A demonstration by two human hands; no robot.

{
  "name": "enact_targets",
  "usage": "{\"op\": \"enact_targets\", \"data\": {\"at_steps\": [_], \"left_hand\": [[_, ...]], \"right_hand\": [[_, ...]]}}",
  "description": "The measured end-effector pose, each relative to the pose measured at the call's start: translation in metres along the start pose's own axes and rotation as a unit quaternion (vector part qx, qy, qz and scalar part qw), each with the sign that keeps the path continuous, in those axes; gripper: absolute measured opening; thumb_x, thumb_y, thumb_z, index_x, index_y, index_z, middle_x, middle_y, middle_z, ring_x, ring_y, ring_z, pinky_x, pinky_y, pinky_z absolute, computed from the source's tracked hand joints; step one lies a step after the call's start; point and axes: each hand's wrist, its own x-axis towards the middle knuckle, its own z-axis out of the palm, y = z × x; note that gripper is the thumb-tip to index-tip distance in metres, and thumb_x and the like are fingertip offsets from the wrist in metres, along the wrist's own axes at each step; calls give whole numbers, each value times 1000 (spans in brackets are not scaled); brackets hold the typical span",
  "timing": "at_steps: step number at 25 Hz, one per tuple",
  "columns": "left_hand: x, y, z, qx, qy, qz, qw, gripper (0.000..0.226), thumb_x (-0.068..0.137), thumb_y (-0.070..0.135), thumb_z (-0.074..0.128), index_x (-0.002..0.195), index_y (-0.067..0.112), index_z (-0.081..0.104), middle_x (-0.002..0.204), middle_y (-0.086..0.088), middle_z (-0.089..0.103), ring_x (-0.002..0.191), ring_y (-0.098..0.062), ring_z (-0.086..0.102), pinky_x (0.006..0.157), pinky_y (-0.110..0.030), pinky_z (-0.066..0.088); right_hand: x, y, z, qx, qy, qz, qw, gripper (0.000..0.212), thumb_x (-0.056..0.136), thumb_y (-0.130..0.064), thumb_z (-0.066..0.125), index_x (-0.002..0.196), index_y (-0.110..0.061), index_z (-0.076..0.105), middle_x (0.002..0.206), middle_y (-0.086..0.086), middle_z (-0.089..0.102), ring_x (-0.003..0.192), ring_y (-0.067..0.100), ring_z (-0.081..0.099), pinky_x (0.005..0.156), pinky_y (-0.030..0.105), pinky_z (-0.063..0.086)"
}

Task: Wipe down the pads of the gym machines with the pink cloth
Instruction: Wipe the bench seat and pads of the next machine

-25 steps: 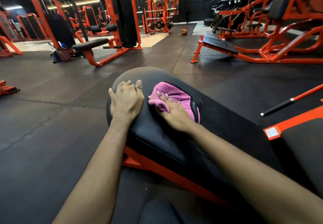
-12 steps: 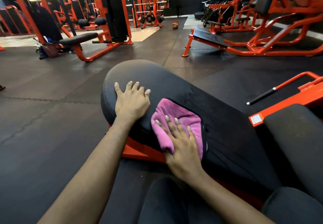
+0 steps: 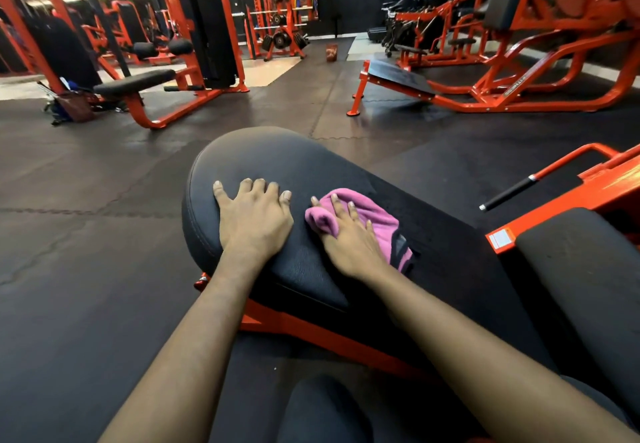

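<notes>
Floor (image 3: 86, 235): dark rubber matting in joined tiles, running past the fingertips to the far wall. Dim room with strip lights overhead.

Orange-framed machines all round. Beyond the left fingers stands a cable station (image 3: 207, 27) with a black bench seat (image 3: 135, 82). Beyond the right fingers is a plate-loaded press (image 3: 519, 72) with a sloped black footplate (image 3: 401, 79). A bag (image 3: 72, 105) sits on the floor far out to the left.

Work surface: a long black vinyl pad (image 3: 277, 155) on an orange frame, its rounded end just ahead of both sets of fingertips. A second black pad (image 3: 581, 269) lies outboard of the right hand, and a black-gripped handle (image 3: 512, 190) is above it.

Left hand (image 3: 256, 221): flat on the pad, palm down, fingers extended and slightly spread, holding nothing.

Right hand (image 3: 353, 242): fingers straight, laid over the pink cloth (image 3: 377, 214) and pressing it to the pad. The cloth is bunched into a fold beside the index finger, and the rest trails out past the little finger.

Change over half a second:
- The cloth and right hand have travelled up the pad, from its near edge to level with the left hand's knuckles, and now sit just beside that hand.
- The cloth was spread flat before and is now rucked.
- The left hand has stayed planted in the same place.
</notes>
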Motion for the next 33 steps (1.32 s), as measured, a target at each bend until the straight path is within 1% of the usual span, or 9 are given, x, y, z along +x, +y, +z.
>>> {"op": "enact_targets", "data": {"at_steps": [3, 8, 11, 14, 18, 23, 27, 30, 33], "left_hand": [[2, 6, 2, 16, -8, -8, 1000, 45, 103, 42, 17, 117, 21, 55, 129, 0, 55, 129, -23, 43, 113, -68, 14], [3, 9, 7, 53, -1, -6, 999, 40, 103, 43, 20, 114, 21, 52, 121, -1, 53, 122, -24, 45, 108, -72, 18], [4, 10, 8, 62, -4, -6, 998, 39, 102, 44, 22, 112, 22, 52, 120, -2, 53, 123, -26, 45, 107, -73, 19], [4, 9, 10, 69, -7, -1, 998, 41, 101, 45, 19, 115, 23, 51, 131, -2, 52, 130, -27, 41, 108, -74, 16], [5, 9, 9, 64, -27, 9, 998, 52, 97, 45, 12, 121, 25, 53, 149, -2, 45, 143, -28, 33, 110, -75, 10], [4, 11, 8, 33, -21, 9, 999, 55, 100, 42, 10, 125, 21, 55, 151, -1, 44, 145, -25, 30, 113, -72, 6], [2, 12, 6, -3, -14, 7, 1000, 49, 104, 38, 19, 130, 14, 52, 152, -2, 44, 147, -24, 28, 116, -67, 4], [0, 13, 5, -19, -9, 28, 999, 47, 105, 36, 21, 129, 14, 54, 151, -2, 45, 147, -22, 28, 118, -64, 5], [-1, 11, 4, -36, -6, 50, 998, 42, 105, 32, 26, 124, 14, 57, 144, -2, 52, 143, -21, 34, 119, -61, 9]], "right_hand": [[54, 10, -5, -8, 2, 28, 1000, 56, 103, -47, 33, 155, -54, 13, 170, -10, 5, 157, 25, 1, 124, 58, 3], [122, 38, -29, 0, 45, 97, 994, 64, 102, -33, 40, 161, -27, 16, 169, 0, 13, 156, 27, 10, 124, 54, 11], [162, 69, -33, -11, 58, 125, 990, 62, 100, -30, 39, 160, -22, 23, 168, 4, 17, 154, 30, 16, 123, 55, 17], [195, 106, -36, -16, 84, 186, 979, 56, 97, -35, 38, 151, -17, 41, 163, 7, 32, 149, 34, 29, 116, 60, 28], [212, 130, -39, 37, 78, 258, 962, 52, 97, -46, 35, 134, -17, 59, 144, 15, 55, 133, 37, 50, 109, 49, 39], [157, 84, -27, 21, 78, 103, 991, 54, 97, -67, 32, 127, -28, 56, 136, 10, 63, 125, 37, 57, 101, 45, 46], [69, 48, -12, 65, 30, -65, 995, 74, 89, -83, 20, 144, -40, 46, 155, -9, 45, 145, 16, 38, 121, 48, 27], [-4, 29, -4, 59, 31, -94, 993, 69, 94, -74, 27, 154, -42, 35, 163, -15, 30, 150, 5, 25, 126, 39, 15], [-70, 14, 3, 45, 66, -129, 988, 59, 97, -60, 34, 154, -43, 36, 163, -16, 29, 150, 4, 26, 124, 34, 19]]}}
